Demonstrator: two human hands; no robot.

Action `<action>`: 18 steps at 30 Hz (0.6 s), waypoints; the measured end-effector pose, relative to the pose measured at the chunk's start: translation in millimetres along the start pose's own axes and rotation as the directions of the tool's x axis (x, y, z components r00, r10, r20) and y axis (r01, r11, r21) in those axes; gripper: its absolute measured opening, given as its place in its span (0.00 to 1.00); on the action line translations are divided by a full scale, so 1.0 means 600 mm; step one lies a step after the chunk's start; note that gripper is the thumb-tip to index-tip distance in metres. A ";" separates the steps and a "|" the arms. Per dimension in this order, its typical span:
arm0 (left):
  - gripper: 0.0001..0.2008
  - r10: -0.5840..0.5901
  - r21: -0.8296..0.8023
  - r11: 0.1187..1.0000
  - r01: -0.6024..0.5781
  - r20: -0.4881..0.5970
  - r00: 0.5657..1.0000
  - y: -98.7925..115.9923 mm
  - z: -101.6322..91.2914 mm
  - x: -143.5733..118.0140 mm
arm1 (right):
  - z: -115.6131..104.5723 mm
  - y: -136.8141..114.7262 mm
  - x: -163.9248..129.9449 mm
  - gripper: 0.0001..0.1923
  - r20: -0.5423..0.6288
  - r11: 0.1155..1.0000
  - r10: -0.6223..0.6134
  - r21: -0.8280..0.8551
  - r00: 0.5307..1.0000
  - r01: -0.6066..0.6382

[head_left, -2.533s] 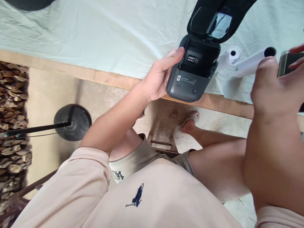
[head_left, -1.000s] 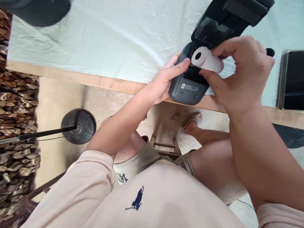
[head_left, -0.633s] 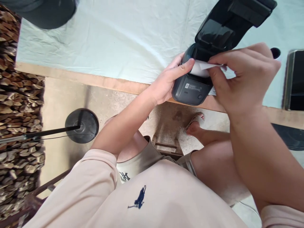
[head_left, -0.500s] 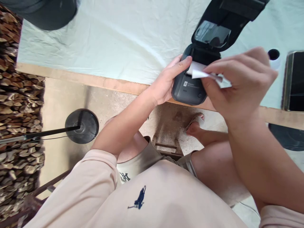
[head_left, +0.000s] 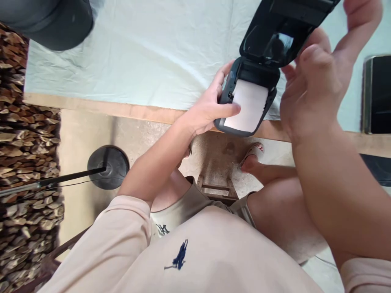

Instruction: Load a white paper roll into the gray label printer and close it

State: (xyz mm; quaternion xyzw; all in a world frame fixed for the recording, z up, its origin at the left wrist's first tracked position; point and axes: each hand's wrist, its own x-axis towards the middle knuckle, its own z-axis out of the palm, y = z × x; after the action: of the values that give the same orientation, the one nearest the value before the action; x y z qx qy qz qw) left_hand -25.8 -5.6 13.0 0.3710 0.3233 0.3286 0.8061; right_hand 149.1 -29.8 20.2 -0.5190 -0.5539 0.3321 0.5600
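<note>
A dark grey portable label printer (head_left: 235,131) sits at the table's front edge, its black lid (head_left: 259,36) swung up and back. White label paper (head_left: 249,101) lies flat over the printer's front. My left hand (head_left: 210,103) is wrapped around the printer's left side, with the thumb pressing on the paper. Beside the raised lid is my right hand (head_left: 320,77), its fingers spread and some of them at or behind the lid's right edge. Whether those fingertips touch the lid is hidden.
A phone-like dark device (head_left: 377,95) lies at the table's right. A large black rounded object (head_left: 58,24) stands at the back left. Below are a stand's round base (head_left: 108,167) on the floor and stacked firewood (head_left: 27,162) at far left.
My right hand has let go of the paper and moved up to the lid's right side. The paper now lies flat over the printer's front, and my left thumb has moved down onto it.
</note>
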 end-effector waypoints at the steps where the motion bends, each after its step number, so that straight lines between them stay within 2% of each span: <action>1: 0.41 0.002 -0.026 1.000 -0.002 -0.001 1.000 -0.002 -0.002 0.002 | 0.001 0.000 0.003 0.25 -0.033 0.991 0.049 0.126 0.998 -0.045; 2: 0.40 0.010 -0.048 0.999 -0.010 0.008 1.000 -0.006 -0.005 0.005 | 0.002 0.000 0.005 0.24 -0.079 0.971 0.103 0.224 0.992 -0.083; 4: 0.34 0.045 -0.079 0.996 -0.041 0.048 0.998 -0.012 -0.010 0.010 | 0.004 0.003 0.003 0.17 -0.123 0.941 0.201 0.301 0.972 -0.157; 6: 0.26 0.091 -0.092 0.992 -0.083 0.078 0.993 -0.017 -0.013 0.016 | 0.010 0.007 -0.003 0.18 -0.066 0.912 0.280 0.331 0.958 -0.243; 8: 0.21 0.110 -0.085 0.991 -0.103 0.079 0.991 -0.020 -0.014 0.019 | 0.018 0.009 -0.012 0.27 0.055 0.888 0.308 0.343 0.950 -0.307; 11: 0.19 0.129 -0.059 0.990 -0.125 0.074 0.989 -0.023 -0.013 0.020 | 0.031 0.002 -0.023 0.39 0.206 0.845 0.326 0.373 0.922 -0.383; 15: 0.20 0.090 -0.062 0.994 -0.088 0.034 0.995 -0.021 -0.008 0.016 | 0.038 -0.013 -0.028 0.37 0.247 0.787 0.385 0.416 0.889 -0.456; 18: 0.16 0.082 -0.117 0.990 -0.074 0.066 0.994 -0.012 -0.002 0.012 | 0.033 -0.003 -0.023 0.36 0.263 0.813 0.362 0.381 0.894 -0.441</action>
State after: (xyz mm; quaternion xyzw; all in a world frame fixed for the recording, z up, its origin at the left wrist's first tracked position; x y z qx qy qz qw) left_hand -20.7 -3.0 4.5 0.3478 0.2605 0.3646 0.8236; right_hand 127.3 -39.1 15.4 -0.4557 -0.3917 0.6022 0.5256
